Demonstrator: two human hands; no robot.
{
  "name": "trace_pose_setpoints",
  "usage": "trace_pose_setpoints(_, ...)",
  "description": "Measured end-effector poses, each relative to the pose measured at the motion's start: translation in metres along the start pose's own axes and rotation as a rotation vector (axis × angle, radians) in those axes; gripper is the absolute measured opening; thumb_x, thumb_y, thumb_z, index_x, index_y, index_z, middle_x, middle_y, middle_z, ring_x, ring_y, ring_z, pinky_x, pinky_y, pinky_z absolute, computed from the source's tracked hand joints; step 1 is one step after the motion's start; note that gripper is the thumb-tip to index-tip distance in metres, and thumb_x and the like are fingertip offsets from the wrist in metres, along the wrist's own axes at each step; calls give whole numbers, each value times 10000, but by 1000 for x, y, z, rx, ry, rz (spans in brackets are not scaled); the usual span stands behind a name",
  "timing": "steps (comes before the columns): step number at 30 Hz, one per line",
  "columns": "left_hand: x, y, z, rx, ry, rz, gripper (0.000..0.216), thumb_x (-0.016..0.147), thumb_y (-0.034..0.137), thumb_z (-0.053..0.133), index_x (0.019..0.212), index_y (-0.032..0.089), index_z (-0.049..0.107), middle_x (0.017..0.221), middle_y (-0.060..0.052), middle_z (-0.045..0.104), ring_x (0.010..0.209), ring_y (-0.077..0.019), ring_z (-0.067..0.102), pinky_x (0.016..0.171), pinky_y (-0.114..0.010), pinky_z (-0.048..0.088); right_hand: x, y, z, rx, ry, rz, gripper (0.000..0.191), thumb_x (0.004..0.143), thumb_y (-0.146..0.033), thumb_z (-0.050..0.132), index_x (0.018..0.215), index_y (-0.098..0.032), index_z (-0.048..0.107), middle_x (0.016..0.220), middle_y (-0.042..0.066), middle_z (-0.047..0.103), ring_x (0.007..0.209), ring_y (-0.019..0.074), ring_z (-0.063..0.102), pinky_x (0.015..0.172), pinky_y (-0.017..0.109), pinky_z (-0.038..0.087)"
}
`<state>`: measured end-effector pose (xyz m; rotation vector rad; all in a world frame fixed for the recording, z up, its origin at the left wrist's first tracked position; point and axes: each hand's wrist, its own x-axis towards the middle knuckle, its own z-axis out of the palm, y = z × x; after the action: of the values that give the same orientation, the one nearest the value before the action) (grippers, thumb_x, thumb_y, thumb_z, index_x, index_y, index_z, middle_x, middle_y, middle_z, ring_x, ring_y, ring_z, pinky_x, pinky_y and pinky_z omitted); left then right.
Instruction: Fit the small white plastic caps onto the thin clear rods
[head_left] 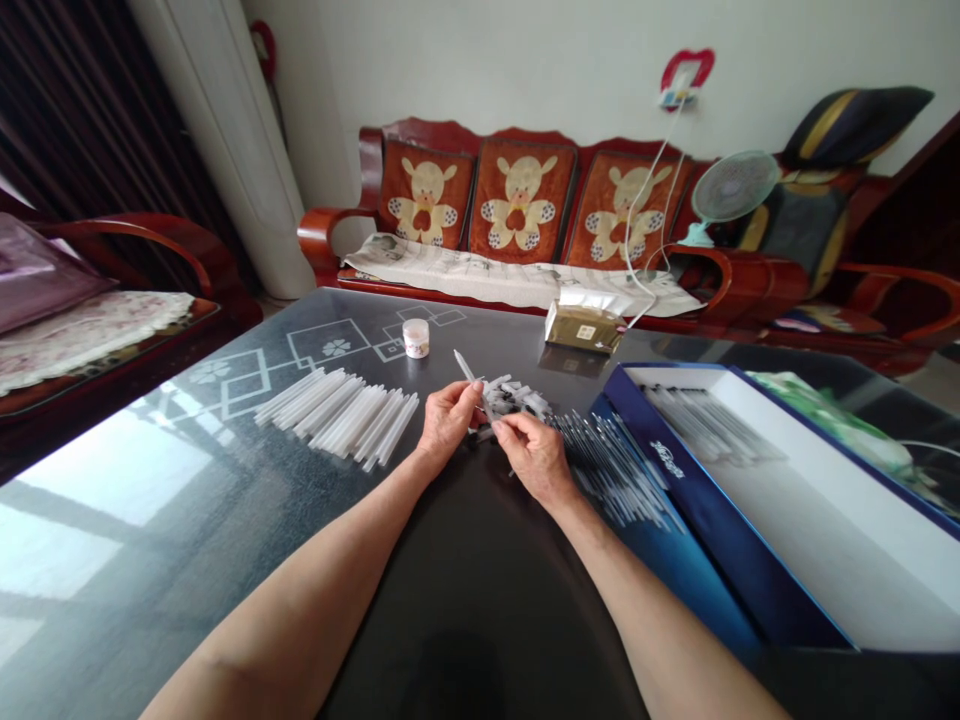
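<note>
My left hand [448, 415] is closed around a whitish translucent pen barrel [464, 365], its pointed end up and away from me. Close beside it, my right hand [536, 458] pinches a thin pen refill [489, 408] in line with the barrel's lower end; the fingers hide most of it. Just beyond both hands lies a heap of small white and dark pen parts [517, 395]. Left of them, many pen barrels [341, 412] are spread in a row. Dark-tipped refills [615, 462] lie in a bundle by my right forearm.
A blue box [739, 540] with white inside stands at the right, holding a row of pens [709, 425]. A small white tub [415, 338] and a tissue box [583, 328] stand farther back on the dark table [225, 500]. Green-white packaging [832, 415] lies behind the box.
</note>
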<state>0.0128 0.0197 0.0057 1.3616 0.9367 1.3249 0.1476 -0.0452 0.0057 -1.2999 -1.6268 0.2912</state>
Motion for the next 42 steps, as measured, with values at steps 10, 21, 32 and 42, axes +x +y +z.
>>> trace_pose_setpoints(10, 11, -7, -6, -69, 208, 53, 282, 796, 363, 561, 955, 147, 647, 625, 34, 570, 433, -64, 481, 424, -179, 375, -4, -2, 3, -401, -268, -261, 323, 879, -118, 506, 1168, -205, 620, 1183, 69, 655, 1119, 244, 537, 972, 410, 424)
trace_pose_setpoints(21, -1, -7, -7, 497, 105, 339, 265, 887, 301, 490, 1016, 174, 684, 728, -7, 660, 637, -114, 594, 658, -209, 462, -4, 1, 4, -367, -155, -189, 176, 873, -134, 498, 974, -188, 631, 959, 88, 658, 950, 245, 581, 855, 397, 449)
trace_pose_setpoints(32, -6, -9, -8, 818, -196, 513, 238, 912, 333, 504, 958, 206, 701, 801, -43, 691, 766, -151, 652, 714, -223, 468, 12, 42, -11, 330, 210, 325, 284, 819, -360, 528, 997, -196, 677, 937, 51, 691, 808, 188, 646, 707, 312, 512)
trace_pose_setpoints(42, -8, -8, -9, 912, -283, 526, 245, 920, 337, 483, 925, 220, 697, 798, -34, 680, 727, -148, 643, 666, -223, 444, 12, 33, -17, 244, 198, 282, 289, 792, -349, 557, 1003, -191, 673, 997, 59, 711, 858, 190, 640, 822, 337, 498)
